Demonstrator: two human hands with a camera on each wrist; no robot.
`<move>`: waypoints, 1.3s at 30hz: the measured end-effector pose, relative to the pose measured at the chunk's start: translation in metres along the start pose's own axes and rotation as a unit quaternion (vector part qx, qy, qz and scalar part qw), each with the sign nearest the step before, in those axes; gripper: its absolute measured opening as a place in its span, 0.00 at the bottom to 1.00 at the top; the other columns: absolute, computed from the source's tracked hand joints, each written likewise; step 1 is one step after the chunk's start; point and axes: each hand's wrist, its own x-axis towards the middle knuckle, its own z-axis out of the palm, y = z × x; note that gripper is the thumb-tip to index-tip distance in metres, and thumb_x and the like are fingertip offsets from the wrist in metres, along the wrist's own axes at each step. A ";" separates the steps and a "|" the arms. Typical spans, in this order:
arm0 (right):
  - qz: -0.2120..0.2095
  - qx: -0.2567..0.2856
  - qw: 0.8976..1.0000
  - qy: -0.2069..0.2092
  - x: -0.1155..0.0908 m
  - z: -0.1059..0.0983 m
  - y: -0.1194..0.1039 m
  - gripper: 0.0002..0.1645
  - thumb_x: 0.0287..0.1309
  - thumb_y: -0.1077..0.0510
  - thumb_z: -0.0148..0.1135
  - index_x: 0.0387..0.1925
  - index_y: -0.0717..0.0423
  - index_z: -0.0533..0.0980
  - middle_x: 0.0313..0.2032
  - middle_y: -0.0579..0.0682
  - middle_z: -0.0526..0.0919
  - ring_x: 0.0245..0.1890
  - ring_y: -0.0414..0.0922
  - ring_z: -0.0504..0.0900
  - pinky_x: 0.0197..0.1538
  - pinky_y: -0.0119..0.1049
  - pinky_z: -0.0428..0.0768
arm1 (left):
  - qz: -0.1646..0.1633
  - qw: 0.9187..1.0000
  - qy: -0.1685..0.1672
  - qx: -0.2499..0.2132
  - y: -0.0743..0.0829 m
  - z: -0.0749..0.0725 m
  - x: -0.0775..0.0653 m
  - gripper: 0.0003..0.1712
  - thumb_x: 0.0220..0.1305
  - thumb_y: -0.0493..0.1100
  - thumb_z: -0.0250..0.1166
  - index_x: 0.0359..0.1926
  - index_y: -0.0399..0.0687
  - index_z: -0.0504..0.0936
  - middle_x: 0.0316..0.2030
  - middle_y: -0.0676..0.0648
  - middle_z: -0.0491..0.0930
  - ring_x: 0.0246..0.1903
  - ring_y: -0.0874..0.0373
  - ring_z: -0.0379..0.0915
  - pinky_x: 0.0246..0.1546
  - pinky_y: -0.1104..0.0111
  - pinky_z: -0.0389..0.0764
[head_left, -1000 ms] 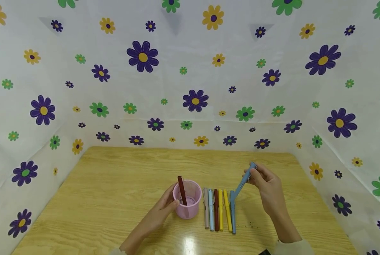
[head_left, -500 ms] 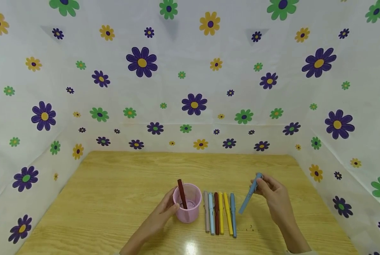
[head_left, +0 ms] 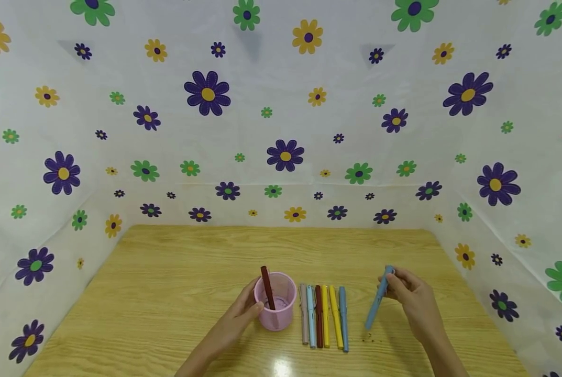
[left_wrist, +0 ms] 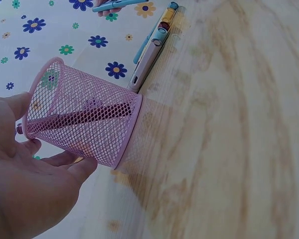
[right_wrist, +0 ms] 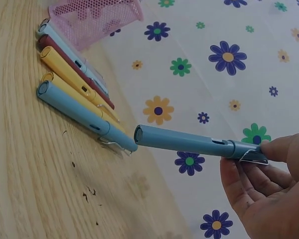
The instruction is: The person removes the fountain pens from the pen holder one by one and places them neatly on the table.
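My left hand (head_left: 239, 314) holds a pink mesh pen cup (head_left: 281, 319) standing on the table, its thumb at the near rim and its fingers round the far side. Inside the cup leans one dark red pen (head_left: 267, 289). On the right, my right hand (head_left: 416, 303) pinches a blue pen (right_wrist: 184, 141) near its clip end, between thumb and fingers. That pen hangs tilted, its lower end pointing down toward the table. Between the hands lies a row of pens: grey (head_left: 304, 317), light blue (head_left: 311, 319), dark red (head_left: 319, 319), two yellow (head_left: 335, 319) and one blue (head_left: 344, 320).
The wooden table (head_left: 182, 272) carries everything. Small dark specks (head_left: 370, 340) lie on it right of the row. White cloth with printed flowers (head_left: 243, 125) rises behind the table and along both sides.
The blue pen in my right hand was over the top of the row's blue pen; it has moved right and toward me, apart from the row. My left hand stays on the cup.
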 end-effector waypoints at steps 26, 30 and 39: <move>0.091 -0.053 0.994 -0.033 0.003 0.008 0.020 0.30 0.77 0.55 0.58 0.67 0.74 0.68 0.52 0.62 0.83 0.43 0.46 0.86 0.51 0.38 0.86 | -0.004 1.000 -0.009 -0.018 0.004 -0.001 -0.001 0.36 0.84 0.39 0.47 0.83 0.48 0.43 0.80 0.34 0.46 0.78 0.37 0.42 0.75 0.45 0.53; 0.104 -0.055 0.992 -0.035 0.003 0.011 0.022 0.30 0.77 0.56 0.58 0.68 0.75 0.68 0.50 0.61 0.83 0.43 0.46 0.85 0.50 0.39 0.86 | -0.002 1.000 -0.007 -0.017 0.005 -0.001 0.000 0.35 0.84 0.39 0.47 0.83 0.49 0.44 0.80 0.34 0.47 0.78 0.38 0.43 0.75 0.45 0.53; 0.113 -0.059 0.991 -0.038 0.005 0.018 0.028 0.28 0.76 0.58 0.59 0.67 0.74 0.69 0.47 0.58 0.83 0.44 0.47 0.83 0.48 0.39 0.87 | -0.004 1.000 -0.002 -0.013 0.003 0.000 -0.001 0.36 0.84 0.39 0.47 0.83 0.47 0.43 0.80 0.33 0.46 0.78 0.37 0.43 0.75 0.44 0.53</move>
